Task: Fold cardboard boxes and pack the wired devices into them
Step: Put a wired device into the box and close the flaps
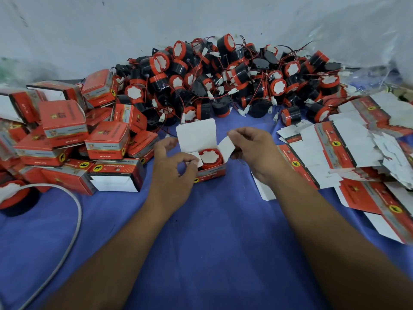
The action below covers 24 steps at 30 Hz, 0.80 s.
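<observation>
Small-scale packing workstation. A blue-covered table (212, 220) carries bulk wired devices (240, 73) upper centre, assembled boxes (64, 121) left, flat cartons (335, 144) right. White sheeting (111, 30) forms the backdrop.

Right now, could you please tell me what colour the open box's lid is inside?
The lid is plain white, seen in the head view.

One open box (210, 172), holding one device (210, 156), is sitting between the left hand (173, 162) and the right hand (252, 148). Dozens of loose devices (234, 81) are lying beyond both hands. Roughly fifteen folded boxes (107, 139) are lying left of the left hand; several overlapping flat blanks (348, 148), right of the right hand.
</observation>
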{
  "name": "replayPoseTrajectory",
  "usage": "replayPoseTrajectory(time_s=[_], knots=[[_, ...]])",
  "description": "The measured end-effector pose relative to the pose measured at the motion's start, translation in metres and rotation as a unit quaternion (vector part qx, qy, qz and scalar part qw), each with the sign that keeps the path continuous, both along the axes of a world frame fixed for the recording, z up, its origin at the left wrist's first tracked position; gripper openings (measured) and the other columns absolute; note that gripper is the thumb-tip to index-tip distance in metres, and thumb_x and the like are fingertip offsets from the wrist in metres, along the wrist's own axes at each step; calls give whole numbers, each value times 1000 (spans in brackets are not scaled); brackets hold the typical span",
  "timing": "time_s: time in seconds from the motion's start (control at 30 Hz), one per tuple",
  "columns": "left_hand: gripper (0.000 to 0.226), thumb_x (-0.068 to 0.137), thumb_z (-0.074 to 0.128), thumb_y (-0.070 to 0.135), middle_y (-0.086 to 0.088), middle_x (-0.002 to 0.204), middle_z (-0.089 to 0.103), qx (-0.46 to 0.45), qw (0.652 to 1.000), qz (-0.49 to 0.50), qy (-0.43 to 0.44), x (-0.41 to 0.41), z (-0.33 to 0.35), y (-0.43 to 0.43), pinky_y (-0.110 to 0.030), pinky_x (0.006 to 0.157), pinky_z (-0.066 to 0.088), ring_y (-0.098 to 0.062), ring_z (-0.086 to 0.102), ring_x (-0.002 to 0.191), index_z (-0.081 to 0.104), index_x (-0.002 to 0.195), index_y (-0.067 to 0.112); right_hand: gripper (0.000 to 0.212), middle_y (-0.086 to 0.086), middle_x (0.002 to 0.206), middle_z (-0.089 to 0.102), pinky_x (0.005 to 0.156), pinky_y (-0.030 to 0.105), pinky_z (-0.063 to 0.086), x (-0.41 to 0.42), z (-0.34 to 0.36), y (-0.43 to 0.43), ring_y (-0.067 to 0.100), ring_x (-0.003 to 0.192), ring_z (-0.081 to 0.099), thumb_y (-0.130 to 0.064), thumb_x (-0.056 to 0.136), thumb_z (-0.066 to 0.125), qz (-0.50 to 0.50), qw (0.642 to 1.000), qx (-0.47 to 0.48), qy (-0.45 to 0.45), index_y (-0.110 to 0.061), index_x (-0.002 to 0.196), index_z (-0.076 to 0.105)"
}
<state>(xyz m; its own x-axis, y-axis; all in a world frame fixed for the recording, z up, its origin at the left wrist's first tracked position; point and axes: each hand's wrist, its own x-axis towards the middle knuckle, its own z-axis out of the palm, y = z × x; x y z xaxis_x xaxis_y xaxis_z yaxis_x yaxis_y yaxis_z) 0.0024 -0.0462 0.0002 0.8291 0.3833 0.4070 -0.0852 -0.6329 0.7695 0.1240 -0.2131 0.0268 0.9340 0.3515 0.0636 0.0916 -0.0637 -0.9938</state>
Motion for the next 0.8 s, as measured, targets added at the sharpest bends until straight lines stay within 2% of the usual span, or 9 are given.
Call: replayPoseTrajectory(time_s=[0.07, 0.13, 0.17, 0.27, 0.33, 0.43, 0.53, 0.7, 0.8], knots=[[9, 93, 66, 10, 4, 129, 46, -16, 1000, -19, 0, 0, 2, 2, -1, 90, 34, 5, 47, 116, 73, 89, 11, 17, -1, 71, 70, 61, 22, 53, -3, -1, 3, 11, 63, 63, -17, 99, 61, 29, 999, 5, -15, -9, 88, 71], [6, 93, 64, 8, 3, 118, 55, -30, 999, -36, 10, 1, 1, 3, -9, 85, 43, -4, 54, 109, 69, 96, 9, 4, -4, 79, 71, 62, 22, 52, -6, -5, 5, 9, 66, 63, -16, 95, 67, 55, 996, -56, -54, -14, 93, 68], [9, 93, 64, 7, 3, 114, 58, -46, 998, -34, 15, 1, 1, 3, -14, 85, 45, -7, 56, 107, 64, 102, 10, 9, -4, 89, 70, 65, 23, 54, -7, -7, 6, 10, 72, 64, -17, 93, 71, 64, 992, -86, -60, -16, 99, 64], [44, 91, 64, 3, 6, 117, 61, -145, 988, -46, -1, 0, 4, 1, -13, 82, 47, -2, 58, 111, 41, 126, 14, 42, -3, 114, 64, 74, 28, 60, -12, -10, 8, 13, 88, 68, -15, 90, 74, 100, 986, -113, -69, -26, 124, 50], [63, 91, 62, -2, 4, 121, 63, -170, 982, -77, -19, -1, 4, 1, -17, 88, 51, -2, 59, 113, 31, 140, 19, 41, -10, 113, 62, 72, 16, 53, -13, -8, 8, 1, 83, 62, -10, 91, 70, 128, 975, -110, -142, -36, 118, 53], [37, 91, 62, -4, 2, 124, 62, -87, 993, -78, -23, 0, 2, 5, -37, 95, 52, -7, 58, 116, 62, 124, 14, 34, -12, 103, 62, 78, 12, 44, -13, -8, 8, -1, 87, 56, -1, 89, 68, 137, 951, -137, -240, -35, 94, 65], [28, 91, 62, -3, 0, 127, 62, -60, 995, -78, -16, -2, -1, 9, -25, 94, 51, -4, 57, 117, 73, 108, 17, 18, -3, 104, 66, 80, 14, 45, -9, -11, 2, 11, 98, 62, -6, 88, 74, 174, 934, -174, -258, -14, 104, 75], [32, 92, 58, 5, 9, 138, 56, -73, 990, -117, 36, -2, -1, 15, -8, 92, 44, 4, 49, 125, 72, 119, 18, 32, -24, 116, 62, 85, 10, 45, -8, -3, -14, -3, 109, 59, -62, 82, 70, 264, 925, -212, -174, -56, 112, 63], [32, 94, 65, 11, 11, 141, 51, -71, 986, -143, 57, -4, -2, 19, -10, 94, 45, 9, 46, 126, 68, 125, 19, 45, -29, 120, 61, 89, 8, 46, -8, -5, -15, -8, 111, 58, -56, 80, 73, 257, 927, -210, -174, -48, 123, 62]])
